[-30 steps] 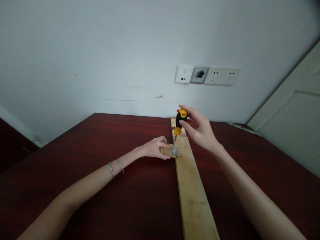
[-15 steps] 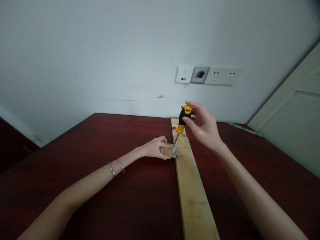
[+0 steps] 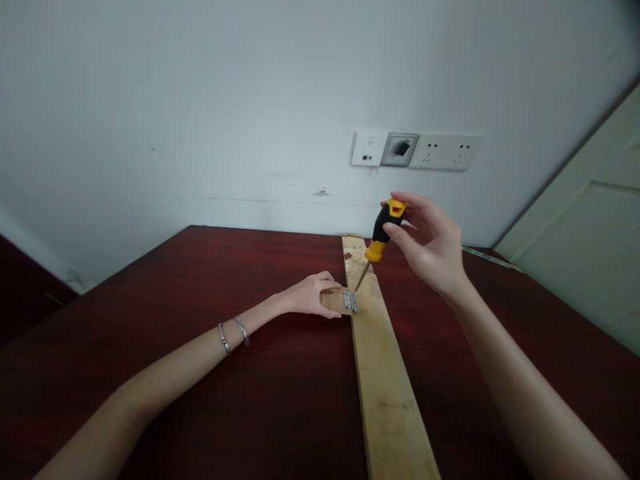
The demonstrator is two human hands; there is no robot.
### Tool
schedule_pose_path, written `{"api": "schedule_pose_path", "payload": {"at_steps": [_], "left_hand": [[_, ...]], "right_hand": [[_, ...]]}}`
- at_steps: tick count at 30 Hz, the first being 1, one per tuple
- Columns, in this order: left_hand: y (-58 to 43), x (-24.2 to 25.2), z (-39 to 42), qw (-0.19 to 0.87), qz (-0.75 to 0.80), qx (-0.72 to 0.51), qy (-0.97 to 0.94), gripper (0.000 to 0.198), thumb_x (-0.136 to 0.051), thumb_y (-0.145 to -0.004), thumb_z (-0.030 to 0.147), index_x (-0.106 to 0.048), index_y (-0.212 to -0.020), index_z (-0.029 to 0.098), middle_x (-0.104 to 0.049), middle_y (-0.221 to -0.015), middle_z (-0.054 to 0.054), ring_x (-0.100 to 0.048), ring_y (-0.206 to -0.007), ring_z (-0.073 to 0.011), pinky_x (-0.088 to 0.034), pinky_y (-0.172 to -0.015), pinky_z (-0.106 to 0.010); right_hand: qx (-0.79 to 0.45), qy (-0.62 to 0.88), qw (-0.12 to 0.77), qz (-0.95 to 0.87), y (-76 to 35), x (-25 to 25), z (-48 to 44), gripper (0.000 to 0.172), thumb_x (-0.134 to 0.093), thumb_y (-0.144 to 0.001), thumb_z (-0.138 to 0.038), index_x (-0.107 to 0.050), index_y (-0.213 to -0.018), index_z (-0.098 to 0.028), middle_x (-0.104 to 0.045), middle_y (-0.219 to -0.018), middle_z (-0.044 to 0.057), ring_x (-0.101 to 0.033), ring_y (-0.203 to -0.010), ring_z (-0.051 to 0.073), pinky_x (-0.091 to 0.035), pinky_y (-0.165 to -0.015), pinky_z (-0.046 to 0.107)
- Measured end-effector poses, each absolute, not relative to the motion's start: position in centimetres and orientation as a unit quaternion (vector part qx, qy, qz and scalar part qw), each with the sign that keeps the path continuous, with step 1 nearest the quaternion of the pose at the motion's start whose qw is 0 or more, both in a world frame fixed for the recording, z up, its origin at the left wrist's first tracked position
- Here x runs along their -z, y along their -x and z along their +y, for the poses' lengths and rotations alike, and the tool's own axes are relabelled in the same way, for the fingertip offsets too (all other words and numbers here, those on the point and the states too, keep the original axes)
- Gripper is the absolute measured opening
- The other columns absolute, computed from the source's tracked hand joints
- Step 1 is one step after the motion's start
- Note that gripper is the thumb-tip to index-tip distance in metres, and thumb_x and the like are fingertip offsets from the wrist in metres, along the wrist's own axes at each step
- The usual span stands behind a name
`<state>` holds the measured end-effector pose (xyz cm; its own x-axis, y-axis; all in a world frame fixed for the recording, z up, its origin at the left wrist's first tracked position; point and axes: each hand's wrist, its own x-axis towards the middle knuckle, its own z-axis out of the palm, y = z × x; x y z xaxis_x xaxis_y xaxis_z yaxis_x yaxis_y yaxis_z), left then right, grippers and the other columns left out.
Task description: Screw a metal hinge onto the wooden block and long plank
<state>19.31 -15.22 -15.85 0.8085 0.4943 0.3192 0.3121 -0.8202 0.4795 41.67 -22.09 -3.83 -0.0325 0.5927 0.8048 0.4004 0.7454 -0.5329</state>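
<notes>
My right hand [image 3: 431,243] grips a yellow and black screwdriver [image 3: 385,228] by its handle, tilted with the shaft pointing down and left. Its tip is at or just above the right leaf of a small metal hinge [image 3: 351,301]; contact is hard to tell. The hinge spans a small wooden block [image 3: 332,300] and a long wooden board [image 3: 385,373]. With fingers and thumb on its opposite edges, my left hand [image 3: 313,295] holds the small block against the board's left side. Two silver bracelets [image 3: 233,335] circle my left wrist.
The board lies lengthwise on a dark red tabletop [image 3: 240,407], its far end near the white wall [image 3: 225,120]. Wall sockets [image 3: 445,152] sit above the table's back edge. A pale panelled door [image 3: 595,220] stands at the right.
My right hand has moved right and slightly up with the screwdriver. Its tip has shifted from the hinge's left leaf to the right leaf. My left hand stays on the block.
</notes>
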Motion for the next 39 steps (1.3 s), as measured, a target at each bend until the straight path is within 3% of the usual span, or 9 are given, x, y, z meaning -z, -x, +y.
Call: {"api": "schedule_pose_path", "payload": {"at_steps": [39], "left_hand": [[-19.4,15.6,-15.3,0.205,0.227,-0.212,-0.928,0.063,-0.08,-0.064,0.047,-0.065,-0.116,0.015,-0.057,-0.103,-0.008,-0.058,-0.091,-0.0203,-0.048,-0.085,-0.034]], "right_hand": [[-0.134,0.334,0.592,-0.721,-40.3,5.0,-23.1,0.039,-0.065,-0.083,-0.028,-0.059,-0.122,-0.029,-0.061,-0.123,0.004,-0.059,-0.113,0.023,-0.054,-0.094,0.041]]}}
